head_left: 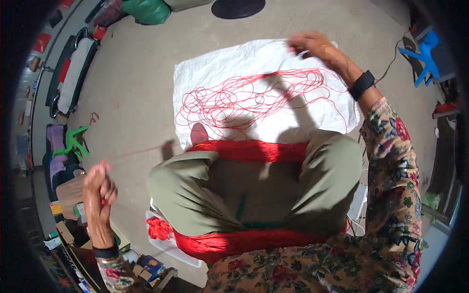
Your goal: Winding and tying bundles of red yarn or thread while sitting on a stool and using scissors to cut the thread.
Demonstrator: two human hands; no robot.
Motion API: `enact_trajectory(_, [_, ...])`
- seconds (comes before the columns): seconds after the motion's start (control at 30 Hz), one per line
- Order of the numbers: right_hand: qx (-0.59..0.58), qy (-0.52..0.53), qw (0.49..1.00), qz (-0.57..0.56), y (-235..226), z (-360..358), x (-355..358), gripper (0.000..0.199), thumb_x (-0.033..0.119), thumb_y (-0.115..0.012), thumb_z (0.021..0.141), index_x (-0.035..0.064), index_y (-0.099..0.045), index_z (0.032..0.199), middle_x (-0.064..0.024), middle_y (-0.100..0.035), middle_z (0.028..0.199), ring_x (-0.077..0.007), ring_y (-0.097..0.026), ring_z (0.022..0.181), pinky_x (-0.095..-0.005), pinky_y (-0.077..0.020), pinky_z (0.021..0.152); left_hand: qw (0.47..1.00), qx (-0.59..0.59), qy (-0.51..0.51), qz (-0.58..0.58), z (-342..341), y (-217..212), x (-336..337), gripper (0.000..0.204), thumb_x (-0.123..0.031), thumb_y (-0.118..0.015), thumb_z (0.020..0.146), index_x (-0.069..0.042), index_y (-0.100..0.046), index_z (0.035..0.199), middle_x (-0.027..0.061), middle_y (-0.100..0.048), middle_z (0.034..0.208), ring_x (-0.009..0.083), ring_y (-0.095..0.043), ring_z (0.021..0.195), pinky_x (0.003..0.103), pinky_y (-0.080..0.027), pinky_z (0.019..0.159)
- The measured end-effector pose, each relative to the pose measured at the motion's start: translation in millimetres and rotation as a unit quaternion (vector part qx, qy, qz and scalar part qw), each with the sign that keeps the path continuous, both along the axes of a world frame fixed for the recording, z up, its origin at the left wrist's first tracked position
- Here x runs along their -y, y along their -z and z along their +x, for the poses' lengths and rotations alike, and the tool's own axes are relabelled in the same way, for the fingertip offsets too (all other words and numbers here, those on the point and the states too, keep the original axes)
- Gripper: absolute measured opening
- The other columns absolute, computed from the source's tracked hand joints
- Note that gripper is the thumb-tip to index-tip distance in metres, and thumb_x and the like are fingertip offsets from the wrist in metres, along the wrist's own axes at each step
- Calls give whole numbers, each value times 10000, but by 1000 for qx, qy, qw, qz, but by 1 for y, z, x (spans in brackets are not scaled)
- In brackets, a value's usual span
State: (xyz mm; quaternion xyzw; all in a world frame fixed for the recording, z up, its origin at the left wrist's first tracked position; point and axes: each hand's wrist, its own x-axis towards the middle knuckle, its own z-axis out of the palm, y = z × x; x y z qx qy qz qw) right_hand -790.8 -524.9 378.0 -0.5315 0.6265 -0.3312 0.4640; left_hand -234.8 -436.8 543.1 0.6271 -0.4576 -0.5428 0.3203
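My left hand (pixel 100 188) is raised at the left, its fingers closed on red cord. From it a taut, blurred length of the cord runs right toward my knees. Out over the far right corner of a white woven sheet (pixel 195 73) is my right hand (pixel 310 45), its fingertips smeared by motion, so I cannot make out a hold. Loose red cord (pixel 234 100) lies in tangled loops on the sheet. A thick red hank (pixel 264 150) stretches across in front of my bent knees, and more red strands (pixel 220 244) lie close to my body.
At my left is a white tray (pixel 193 261) beside a red bundle (pixel 159 228). Boxes and a green stand (pixel 76 141) line the left side. A blue stand (pixel 426 56) is at the far right, a green sack (pixel 149 10) and a dark round base (pixel 238 8) at the back.
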Motion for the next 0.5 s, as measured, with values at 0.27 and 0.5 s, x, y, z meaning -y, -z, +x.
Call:
enact_trajectory(0.27, [285, -362, 879, -127, -165, 205, -130, 574, 414, -632, 847, -1, -509, 1224, -62, -634, 887, -131, -582, 879, -251, -469, 773, 911, 74, 171, -369, -224, -65, 0, 258, -240, -580, 906, -22, -631, 1035, -100, -322, 558, 6, -256, 462, 204, -190, 422])
enact_trajectory(0.5, [418, -100, 898, 88, -133, 78, -212, 168, 210, -549, 922, 44, -563, 903, 95, -273, 538, -23, -273, 405, -214, -274, 366, 916, 130, -6, -381, -131, -32, 101, 206, -245, -622, 840, -90, -711, 942, -85, -417, 571, 35, -344, 465, 217, -253, 401])
